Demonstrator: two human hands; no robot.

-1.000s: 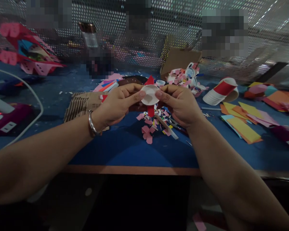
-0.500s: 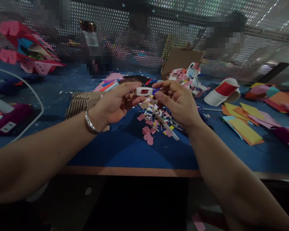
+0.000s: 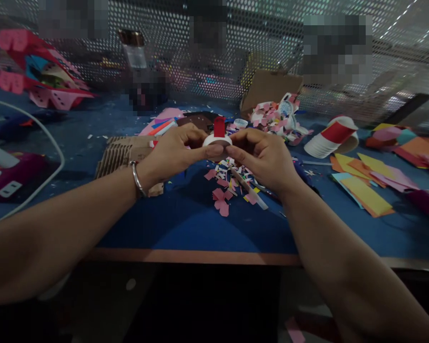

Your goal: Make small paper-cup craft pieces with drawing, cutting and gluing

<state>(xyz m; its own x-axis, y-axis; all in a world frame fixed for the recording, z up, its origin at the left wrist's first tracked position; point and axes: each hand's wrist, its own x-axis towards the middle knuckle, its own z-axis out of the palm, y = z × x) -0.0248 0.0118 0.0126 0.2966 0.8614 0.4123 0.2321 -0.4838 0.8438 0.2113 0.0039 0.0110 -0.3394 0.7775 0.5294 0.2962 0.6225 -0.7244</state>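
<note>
Both my hands hold one small white paper cup piece [image 3: 217,141] above the blue table [image 3: 186,224]. A red paper strip [image 3: 219,126] stands up out of it. My left hand [image 3: 177,150], with a metal bangle on the wrist, pinches the piece's left side with thumb and fingers. My right hand [image 3: 262,155] pinches its right side, fingers curled. Beneath the hands lies a heap of small paper scraps [image 3: 232,178], with pink cut-out shapes [image 3: 219,200] nearest me.
A stack of red and white paper cups [image 3: 329,138] lies on its side at the right, beside coloured paper sheets [image 3: 364,183]. Corrugated cardboard [image 3: 123,155] lies left of my hands. A white cable [image 3: 48,143] curves at the far left. Perforated metal mesh [image 3: 236,52] closes the back.
The white piece has been turned in my fingers, from flat-on, to edge-on, to the red strip pointing up. Both hands stay over the scrap heap.
</note>
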